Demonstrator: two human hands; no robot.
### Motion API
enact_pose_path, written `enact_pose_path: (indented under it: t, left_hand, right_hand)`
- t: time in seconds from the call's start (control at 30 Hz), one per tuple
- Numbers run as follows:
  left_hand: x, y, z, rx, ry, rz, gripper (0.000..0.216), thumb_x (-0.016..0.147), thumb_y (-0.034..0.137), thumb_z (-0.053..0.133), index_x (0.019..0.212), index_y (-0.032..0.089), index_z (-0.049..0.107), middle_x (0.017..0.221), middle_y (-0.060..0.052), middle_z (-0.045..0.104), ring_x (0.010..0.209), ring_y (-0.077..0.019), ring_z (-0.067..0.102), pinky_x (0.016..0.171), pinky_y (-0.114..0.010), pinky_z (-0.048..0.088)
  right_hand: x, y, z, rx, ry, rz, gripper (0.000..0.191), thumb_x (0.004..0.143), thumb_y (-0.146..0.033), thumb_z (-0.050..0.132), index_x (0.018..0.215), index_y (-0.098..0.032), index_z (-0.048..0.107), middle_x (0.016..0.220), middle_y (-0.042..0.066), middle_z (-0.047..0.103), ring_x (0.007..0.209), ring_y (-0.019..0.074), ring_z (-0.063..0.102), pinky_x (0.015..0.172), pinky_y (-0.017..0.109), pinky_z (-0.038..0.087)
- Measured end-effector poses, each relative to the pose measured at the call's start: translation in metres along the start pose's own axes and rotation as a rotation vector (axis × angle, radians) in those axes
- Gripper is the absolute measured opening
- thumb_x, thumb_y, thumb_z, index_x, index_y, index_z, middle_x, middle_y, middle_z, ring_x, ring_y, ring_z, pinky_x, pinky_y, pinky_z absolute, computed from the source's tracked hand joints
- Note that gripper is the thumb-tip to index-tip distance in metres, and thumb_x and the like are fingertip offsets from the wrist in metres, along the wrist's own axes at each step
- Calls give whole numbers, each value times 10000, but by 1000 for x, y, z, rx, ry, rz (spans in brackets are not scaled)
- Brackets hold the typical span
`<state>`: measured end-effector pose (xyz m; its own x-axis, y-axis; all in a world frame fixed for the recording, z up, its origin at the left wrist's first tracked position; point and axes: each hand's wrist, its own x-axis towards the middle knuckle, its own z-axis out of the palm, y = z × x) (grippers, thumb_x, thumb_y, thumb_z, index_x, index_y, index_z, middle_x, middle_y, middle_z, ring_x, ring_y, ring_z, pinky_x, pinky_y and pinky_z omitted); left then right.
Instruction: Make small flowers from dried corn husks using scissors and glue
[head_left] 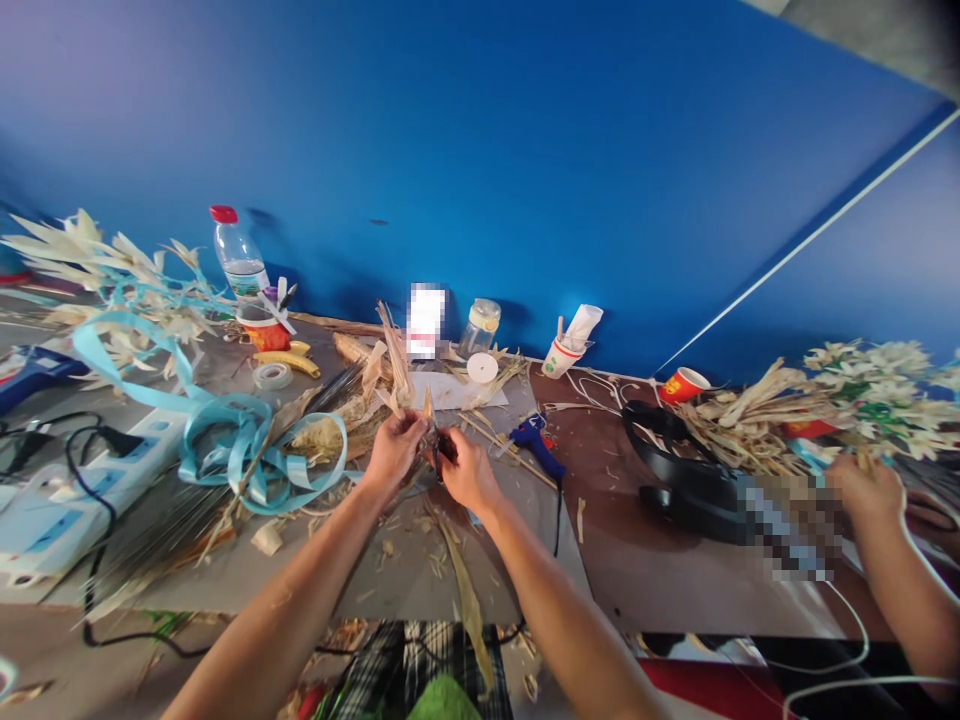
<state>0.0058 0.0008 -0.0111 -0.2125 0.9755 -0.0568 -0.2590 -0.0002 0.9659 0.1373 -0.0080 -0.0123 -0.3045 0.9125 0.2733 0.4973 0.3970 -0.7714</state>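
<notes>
While the left hand (396, 450) pinches a husk strip (391, 402) at the fingertips, the right hand (466, 468) is wrapped round dark scissors (435, 440), tips away from the body; can't tell if blades are apart. Strip + scissors both sit left of the blue glue gun (536, 440), hands v. close together. Room-wise: most space is btwn gun and the black band (697, 500) to its right, over brown tabletop (600, 530); tighter on gun's left, w/ ribbon (262, 460) crowding in. Grey board (375, 585) ends nearer the body than the gun; a long leaf (465, 580) hangs over that edge. Blue wall (480, 150) shuts off the back, beyond gun. Co-worker's hand (866, 495) far right of gun, well apart. Materials: strip papery, dry; leaf thin, tapered; ribbon satiny, lt. blue, loose loops; gun hard plastic; white disc (482, 367), flat + round, beyond gun to its left, nr a see-through jar (481, 325).
</notes>
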Motion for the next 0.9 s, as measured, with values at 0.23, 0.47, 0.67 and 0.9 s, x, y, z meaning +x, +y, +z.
enact_pose_path:
  t: [0.23,0.47,0.67,0.9]
  left_hand:
    - [4,-4,-2,66,3,61,290,626,395,690,692,142,564,585,31,513,501,-79,447,475,-197,362]
    - [2,0,-1,91,38,93,269,591,375,703,642,147,569,570,29,516,508,-80,446,479,-197,354]
    - [-3,4,2,-33,-25,-12,350,586,436,719,694,149,550,584,39,515,451,-75,448,444,-216,392]
    - [0,-1,-2,-73,-35,-20,351,582,426,735,712,147,567,603,40,527,483,-68,461,469,-207,388]
  right_hand:
    - [-1,-1,0,-5,13,4,216,793,-302,566,985,-204,578,782,37,665,684,161,612,602,240,447]
    - [-1,0,1,4,12,19,205,791,-298,572,976,-210,571,793,37,669,698,168,617,605,242,454]
    - [0,4,2,17,1,2,192,812,-251,534,995,-205,571,848,49,673,730,166,623,632,245,460]
    - [1,4,1,49,-2,-8,186,816,-303,550,972,-206,582,833,42,677,726,162,622,630,240,464]
